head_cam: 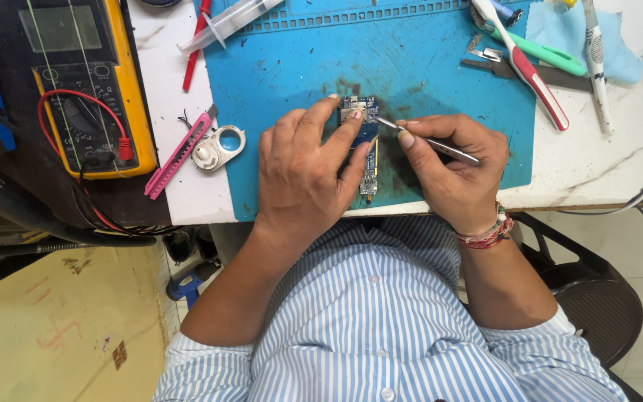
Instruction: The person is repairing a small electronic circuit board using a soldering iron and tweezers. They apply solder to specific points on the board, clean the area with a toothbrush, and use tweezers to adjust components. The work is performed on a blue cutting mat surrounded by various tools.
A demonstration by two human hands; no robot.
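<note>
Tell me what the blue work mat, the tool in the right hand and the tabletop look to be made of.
Blue work mat: probably silicone or rubber; matte, stained, with moulded ridges along its far edge. Tweezers in the right hand: metal, judging by the bright silvery sheen. Tabletop: looks like white marble or a laminate imitation, with faint grey veins.

An electronics repair bench: a blue work mat (299, 67) on a white table (604, 160), a yellow multimeter (83, 82), tweezers (429, 143) and a bare circuit board (366, 149).

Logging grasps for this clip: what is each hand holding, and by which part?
Left hand pins the small circuit board by its long edges on the blue mat. Right hand pinches metal tweezers mid-shaft, tips at the board's top.
</note>
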